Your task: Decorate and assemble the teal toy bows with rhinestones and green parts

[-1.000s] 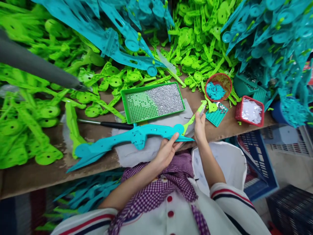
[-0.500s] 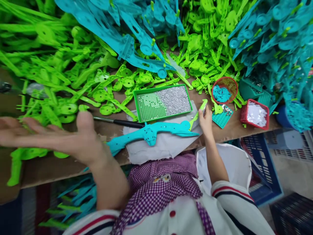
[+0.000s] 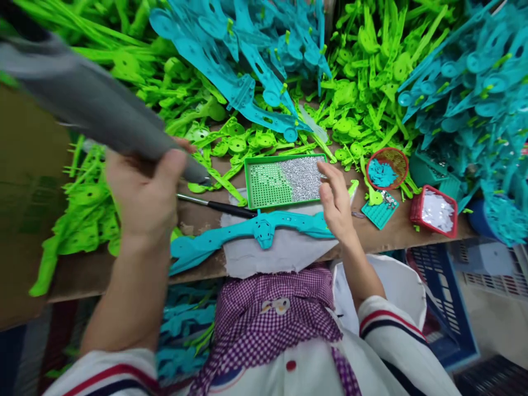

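Since the earlier frame, the left hand [image 3: 144, 192] has wrapped around the grey tool [image 3: 103, 104], while the right hand [image 3: 336, 206] has moved to the right end of the green tray [image 3: 264, 187], thumb and fingers parted (whether they touch the metal pieces [image 3: 303, 176], I cannot tell). The blue part [image 3: 264, 230] lies partly on the grey cloth [image 3: 284, 253], on the body side of the tray, long axis left to right, right hand nearer. Count: one tool, one tray, one blue part on cloth; metal pieces uncountable.
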Tool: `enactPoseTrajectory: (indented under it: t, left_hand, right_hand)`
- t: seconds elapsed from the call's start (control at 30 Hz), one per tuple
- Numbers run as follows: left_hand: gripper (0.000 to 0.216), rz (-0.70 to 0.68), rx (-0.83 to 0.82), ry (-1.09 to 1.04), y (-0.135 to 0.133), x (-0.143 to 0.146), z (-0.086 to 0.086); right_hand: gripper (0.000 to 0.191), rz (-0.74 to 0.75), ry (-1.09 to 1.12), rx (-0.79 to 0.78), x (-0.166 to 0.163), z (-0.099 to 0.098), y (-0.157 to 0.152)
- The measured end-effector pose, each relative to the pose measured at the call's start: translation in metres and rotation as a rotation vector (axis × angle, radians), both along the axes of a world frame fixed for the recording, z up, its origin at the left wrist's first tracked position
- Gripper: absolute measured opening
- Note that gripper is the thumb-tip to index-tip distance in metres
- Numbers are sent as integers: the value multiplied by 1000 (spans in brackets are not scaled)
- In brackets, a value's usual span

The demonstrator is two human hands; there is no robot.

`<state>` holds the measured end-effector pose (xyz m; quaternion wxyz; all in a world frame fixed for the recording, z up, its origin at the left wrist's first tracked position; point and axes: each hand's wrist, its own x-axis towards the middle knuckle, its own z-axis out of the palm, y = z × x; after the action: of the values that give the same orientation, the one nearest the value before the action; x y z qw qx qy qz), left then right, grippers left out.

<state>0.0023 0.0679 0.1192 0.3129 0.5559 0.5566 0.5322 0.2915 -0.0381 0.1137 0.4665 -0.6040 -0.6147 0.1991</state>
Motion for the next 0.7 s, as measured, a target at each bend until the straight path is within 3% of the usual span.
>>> enactPoseTrajectory:
  t: [0.07,0.13,0.2,0.27,0.4,0.47,0.53,0.57,0.7]
  left_hand:
    - [55,-219,-61,-113,-12,20,7]
    - [47,-368,-250,-248,-23,37,13]
    - [39,-482,-469,-386,-33,51,15]
    - [43,-587,-547,-488,-45,61,10]
    - [55,-565,-401,-534,-94,79,-20]
    - [36,-596,-606,-611,-130,94,-43]
    - [30,-705,-943,-709,-163,115,-65]
    - [29,-678,-1052,-774,-175,127,-74]
    - [22,-567,-1215,-967,-185,164,-96]
  right_hand:
    - [52,207,39,4,-20,31,21]
    - [57,398,60,10,-38,55,41]
    - [54,560,74,-15,-50,64,56]
    - [50,609,101,-57,-54,61,64]
    - [47,302,259,-62,-31,42,50]
    - [45,165,294,-68,-9,39,33]
    - [45,120,248,-96,13,39,16]
    - [46,113,213,-111,22,39,7]
    - [47,78,168,-175,41,25,-16]
